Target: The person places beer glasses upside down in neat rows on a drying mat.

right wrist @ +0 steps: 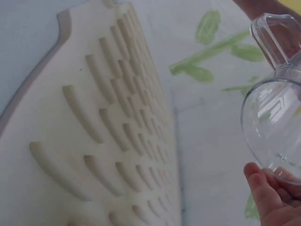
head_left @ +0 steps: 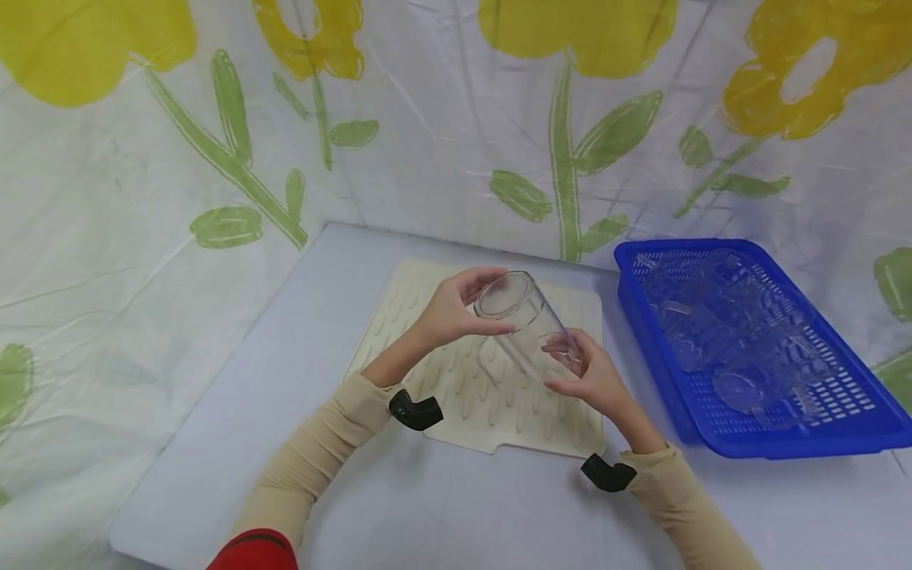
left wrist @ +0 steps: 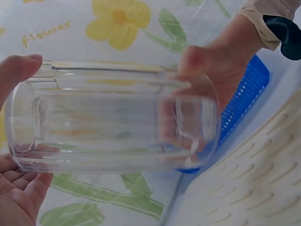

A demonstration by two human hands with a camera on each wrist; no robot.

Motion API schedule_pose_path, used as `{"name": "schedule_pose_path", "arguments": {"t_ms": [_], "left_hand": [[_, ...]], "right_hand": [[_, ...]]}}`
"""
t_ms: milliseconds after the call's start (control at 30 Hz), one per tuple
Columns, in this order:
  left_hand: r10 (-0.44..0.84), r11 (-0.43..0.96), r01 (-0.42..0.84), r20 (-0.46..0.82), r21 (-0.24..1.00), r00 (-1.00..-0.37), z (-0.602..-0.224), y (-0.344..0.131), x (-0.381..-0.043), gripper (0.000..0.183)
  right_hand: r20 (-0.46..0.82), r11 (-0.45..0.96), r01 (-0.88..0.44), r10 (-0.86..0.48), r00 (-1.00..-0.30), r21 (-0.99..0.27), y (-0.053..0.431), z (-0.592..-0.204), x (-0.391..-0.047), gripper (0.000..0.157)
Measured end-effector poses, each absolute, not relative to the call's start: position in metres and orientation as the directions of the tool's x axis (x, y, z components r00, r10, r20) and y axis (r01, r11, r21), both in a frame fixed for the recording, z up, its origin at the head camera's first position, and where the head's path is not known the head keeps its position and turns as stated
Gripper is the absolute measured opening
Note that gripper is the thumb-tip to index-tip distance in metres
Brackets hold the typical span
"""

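Head view puts the clear jug (head_left: 529,332) near the middle of the frame, tilted above the ribbed mat (head_left: 499,419), one round end toward the upper left. Slipping looks like the main risk: its wall is probably smooth, and both hands hold it near the ends, so a loosened grip on either side could swing it down onto the mat. The handle (right wrist: 277,40), at upper right in the right wrist view, appears ungripped and could catch on something during a turn; a wide swing toward the right of the frame might knock the blue basket (head_left: 651,356) of clear glassware (head_left: 737,340). The left hand (head_left: 456,309) reaches up from lower left, thumb and fingers grasping the jug's upper end; the right hand (head_left: 587,370) comes from lower right, its fingers curled around the lower end.
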State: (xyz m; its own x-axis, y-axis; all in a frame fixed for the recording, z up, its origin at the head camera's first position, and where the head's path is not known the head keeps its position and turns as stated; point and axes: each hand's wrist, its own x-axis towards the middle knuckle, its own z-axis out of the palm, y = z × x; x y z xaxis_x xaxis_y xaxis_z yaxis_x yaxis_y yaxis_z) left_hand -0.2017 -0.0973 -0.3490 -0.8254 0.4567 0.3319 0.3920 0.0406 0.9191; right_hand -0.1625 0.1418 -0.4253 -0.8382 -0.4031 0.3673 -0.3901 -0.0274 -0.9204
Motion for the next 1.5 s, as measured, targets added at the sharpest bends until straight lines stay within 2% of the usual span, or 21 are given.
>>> {"name": "schedule_pose_path", "arguments": {"t_ms": [100, 200, 367, 467, 700, 867, 1067, 1300, 1500], "left_hand": [[0.467, 0.041, 0.444, 0.376, 0.895, -0.8, -0.344, -0.093, -0.2, 0.068], [0.48, 0.04, 0.471, 0.396, 0.881, -0.783, -0.34, -0.089, -0.199, 0.071], [0.487, 0.023, 0.456, 0.389, 0.889, -0.782, -0.338, -0.086, -0.198, 0.074], [0.492, 0.021, 0.446, 0.38, 0.895, -0.784, -0.34, -0.087, -0.197, 0.074], [0.514, 0.024, 0.468, 0.391, 0.883, -0.764, -0.344, -0.09, -0.201, 0.072], [0.506, 0.051, 0.454, 0.369, 0.889, -0.78, -0.347, -0.095, -0.204, 0.069], [0.482, 0.092, 0.473, 0.376, 0.876, -0.792, -0.348, -0.106, -0.211, 0.07], [0.434, 0.134, 0.473, 0.377, 0.871, -0.818, -0.345, -0.126, -0.227, 0.072], [0.368, 0.2, 0.432, 0.342, 0.879, -0.865, -0.343, -0.145, -0.243, 0.073]], "right_hand": [[0.374, 0.116, -0.447, -0.385, -0.844, -0.887, 0.134, -0.417, -0.159, 0.054], [0.37, 0.201, -0.463, -0.372, -0.851, -0.863, 0.126, -0.407, -0.156, 0.053], [0.364, 0.302, -0.469, -0.344, -0.866, -0.83, 0.117, -0.401, -0.152, 0.044], [0.394, 0.335, -0.503, -0.343, -0.853, -0.797, 0.112, -0.4, -0.149, 0.045], [0.47, 0.352, -0.572, -0.338, -0.816, -0.741, 0.107, -0.406, -0.15, 0.048], [0.384, 0.363, -0.498, -0.342, -0.858, -0.788, 0.113, -0.424, -0.157, 0.049], [0.282, 0.387, -0.404, -0.334, -0.899, -0.829, 0.128, -0.438, -0.161, 0.075], [0.275, 0.349, -0.431, -0.416, -0.867, -0.832, 0.14, -0.424, -0.147, 0.06], [0.25, 0.367, -0.398, -0.388, -0.887, -0.841, 0.149, -0.422, -0.141, 0.057]]}}
